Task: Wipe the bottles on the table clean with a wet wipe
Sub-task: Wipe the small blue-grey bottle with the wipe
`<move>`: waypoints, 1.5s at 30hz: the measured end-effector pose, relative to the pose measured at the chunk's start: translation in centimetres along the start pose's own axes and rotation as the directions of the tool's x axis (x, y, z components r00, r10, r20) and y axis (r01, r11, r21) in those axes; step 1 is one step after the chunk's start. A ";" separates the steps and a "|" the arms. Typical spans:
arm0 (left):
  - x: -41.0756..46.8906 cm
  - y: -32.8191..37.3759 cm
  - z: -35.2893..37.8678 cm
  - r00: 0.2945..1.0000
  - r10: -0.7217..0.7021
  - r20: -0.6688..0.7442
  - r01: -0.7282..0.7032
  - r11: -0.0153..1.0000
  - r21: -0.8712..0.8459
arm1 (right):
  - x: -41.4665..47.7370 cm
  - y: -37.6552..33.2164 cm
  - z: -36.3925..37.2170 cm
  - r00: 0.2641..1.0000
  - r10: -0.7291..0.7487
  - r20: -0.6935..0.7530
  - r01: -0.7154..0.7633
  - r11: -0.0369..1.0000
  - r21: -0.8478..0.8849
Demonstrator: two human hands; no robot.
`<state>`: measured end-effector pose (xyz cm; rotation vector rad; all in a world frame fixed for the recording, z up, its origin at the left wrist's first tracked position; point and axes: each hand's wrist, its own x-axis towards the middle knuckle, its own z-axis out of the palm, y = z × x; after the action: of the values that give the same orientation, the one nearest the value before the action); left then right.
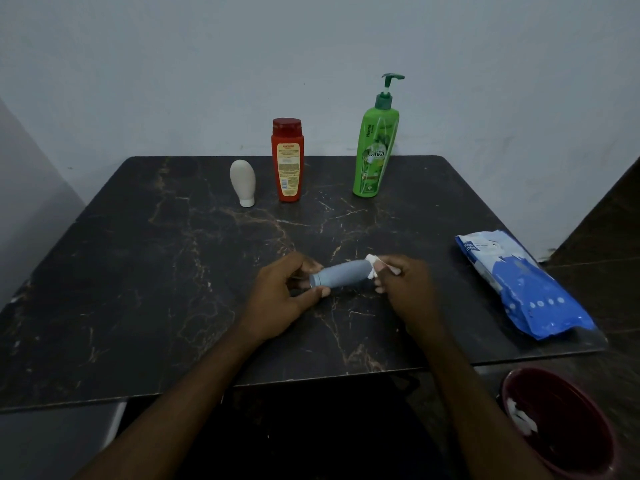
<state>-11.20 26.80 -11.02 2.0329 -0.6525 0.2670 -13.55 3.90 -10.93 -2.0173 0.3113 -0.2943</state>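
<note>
A small grey-blue bottle (pixel 341 276) lies on its side just above the dark marble table (pixel 138 289), near the middle. My left hand (pixel 282 296) grips its cap end between thumb and fingers. My right hand (pixel 403 287) pinches a white wet wipe (pixel 373 263) against the bottle's other end. At the back stand a white tube (pixel 243 181) on its cap, an orange bottle (pixel 287 161) with a red cap, and a tall green pump bottle (pixel 375 150).
A blue pack of wet wipes (pixel 519 285) lies at the table's right edge. A dark red bin (pixel 561 424) with used white wipes in it sits on the floor at the lower right. A pale wall stands behind the table.
</note>
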 end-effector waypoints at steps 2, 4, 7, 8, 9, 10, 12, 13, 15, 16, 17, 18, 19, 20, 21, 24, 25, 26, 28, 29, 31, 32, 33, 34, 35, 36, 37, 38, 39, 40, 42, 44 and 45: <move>0.1 0.0 -0.1 0.999 -0.039 0.000 0.039 0.998 -0.053 | 0.1 -0.4 0.0 0.999 0.043 0.009 -0.044 0.991 0.124; 0.1 0.0 -0.2 0.999 -0.046 0.008 0.047 0.996 -0.075 | 0.1 -0.9 0.2 1.000 0.030 0.002 -0.029 0.985 0.172; 0.1 0.3 -0.2 0.996 -0.078 0.036 0.081 0.993 -0.082 | 0.4 -2.1 0.1 1.000 0.003 0.009 -0.005 0.978 0.211; 0.1 0.4 -0.3 0.993 -0.107 0.044 0.111 0.988 -0.110 | 0.7 -2.4 0.0 1.000 -0.002 0.030 -0.004 0.977 0.214; 0.2 0.4 -0.3 0.988 -0.143 0.051 0.149 0.978 -0.148 | 1.0 -2.6 -0.2 0.999 -0.003 0.054 -0.009 0.976 0.215; 0.3 0.4 -0.5 0.983 -0.174 0.057 0.182 0.965 -0.192 | 1.3 -2.8 -0.3 0.997 -0.001 0.077 -0.016 0.975 0.220; 0.5 0.4 -0.8 0.977 -0.205 0.062 0.214 0.940 -0.265 | 1.4 -2.9 -0.4 0.995 0.007 0.104 -0.034 0.965 0.258; 0.6 0.5 -0.9 0.976 -0.210 0.061 0.218 0.932 -0.289 | 1.3 -2.8 -0.4 0.995 0.011 0.104 -0.041 0.957 0.288; 0.6 0.9 -1.1 0.977 -0.206 0.051 0.211 0.927 -0.311 | 0.5 -2.7 0.3 0.997 0.033 0.066 -0.056 0.924 0.378; 0.6 0.9 -1.1 0.976 -0.210 0.048 0.214 0.923 -0.320 | 0.1 -2.6 0.7 0.998 0.057 0.039 -0.069 0.893 0.444; 0.6 0.9 -1.2 0.974 -0.221 0.046 0.223 0.916 -0.332 | -0.5 -2.6 1.2 0.996 0.087 0.020 -0.085 0.851 0.519; 0.6 0.8 -1.2 0.971 -0.233 0.050 0.235 0.908 -0.348 | -1.0 -2.6 1.7 0.993 0.117 0.009 -0.100 0.801 0.591; 0.7 0.7 -1.3 0.968 -0.245 0.056 0.249 0.899 -0.361 | -1.4 -2.7 2.2 0.989 0.146 0.002 -0.112 0.749 0.653; 0.7 0.6 -1.3 0.964 -0.259 0.061 0.263 0.890 -0.372 | -1.8 -2.9 2.6 0.985 0.175 -0.003 -0.123 0.706 0.697; 0.7 0.5 -1.3 0.960 -0.273 0.064 0.276 0.885 -0.375 | -2.1 -3.2 2.9 0.979 0.205 -0.009 -0.134 0.671 0.729; 0.7 0.5 -1.2 0.954 -0.289 0.076 0.292 0.852 -0.434 | -2.5 -4.0 3.6 0.959 0.283 -0.033 -0.148 0.595 0.790; 0.7 0.6 -1.1 0.952 -0.295 0.077 0.297 0.841 -0.452 | -2.7 -4.2 3.9 0.951 0.308 -0.042 -0.154 0.584 0.797; 0.7 0.7 -1.1 0.950 -0.303 0.076 0.303 0.834 -0.462 | -2.8 -4.3 4.3 0.943 0.328 -0.052 -0.159 0.583 0.797; 0.6 0.7 -1.0 0.946 -0.316 0.068 0.309 0.823 -0.477 | -3.4 -4.7 5.0 0.938 0.341 -0.060 -0.162 0.586 0.794; 0.6 0.7 -1.0 0.944 -0.322 0.067 0.313 0.815 -0.488 | -3.8 -4.8 5.3 0.941 0.334 -0.059 -0.162 0.596 0.787; 0.6 0.8 -1.0 0.941 -0.330 0.075 0.321 0.798 -0.511 | -4.3 -4.8 5.5 0.954 0.295 -0.052 -0.162 0.656 0.737; 0.6 0.9 -1.0 0.941 -0.329 0.076 0.321 0.804 -0.500 | -4.6 -4.8 5.5 0.964 0.263 -0.036 -0.166 0.703 0.692; 0.7 0.9 -1.0 0.943 -0.325 0.071 0.319 0.822 -0.471 | -4.7 -4.8 5.4 0.973 0.229 0.005 -0.180 0.751 0.636; 0.8 0.9 -1.0 0.945 -0.321 0.063 0.316 0.843 -0.435 | -4.9 -4.7 5.3 0.980 0.190 0.062 -0.190 0.796 0.575; 0.8 1.0 -0.9 0.945 -0.323 0.055 0.317 0.855 -0.411 | -4.9 -4.7 5.1 0.981 0.149 0.121 -0.191 0.832 0.522; 0.9 1.1 -0.8 0.940 -0.339 0.049 0.329 0.854 -0.402 | -4.9 -4.7 4.9 0.982 0.113 0.154 -0.174 0.859 0.481; 1.0 1.2 -0.7 0.928 -0.369 0.047 0.355 0.841 -0.408 | -4.9 -4.7 4.6 0.985 0.081 0.153 -0.143 0.877 0.459; 1.0 1.2 -0.7 0.909 -0.413 0.054 0.393 0.810 -0.435 | -4.9 -4.7 4.2 0.991 0.058 0.119 -0.106 0.888 0.448; 1.1 1.3 -0.7 0.886 -0.458 0.069 0.431 0.763 -0.481 | -4.7 -4.7 3.9 0.997 0.048 0.066 -0.072 0.891 0.449; 1.2 1.4 -0.8 0.867 -0.492 0.081 0.459 0.724 -0.515 | -4.5 -4.6 3.5 0.999 0.034 -0.002 -0.030 0.894 0.446; 1.4 1.2 -0.8 0.846 -0.526 0.088 0.492 0.706 -0.509 | -3.6 -4.2 2.8 0.991 -0.030 -0.132 0.076 0.928 0.365; 1.5 1.1 -0.7 0.841 -0.532 0.099 0.511 0.721 -0.467 | -2.9 -4.1 2.6 0.971 -0.125 -0.204 0.166 0.965 0.202; 1.6 1.1 -0.7 0.838 -0.536 0.103 0.520 0.725 -0.452 | -2.7 -4.2 3.0 0.961 -0.173 -0.214 0.201 0.972 0.119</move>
<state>-10.42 26.45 -9.19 1.6492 -0.0655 -0.1856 -14.68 9.13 -8.71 -1.8828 0.2189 -0.6274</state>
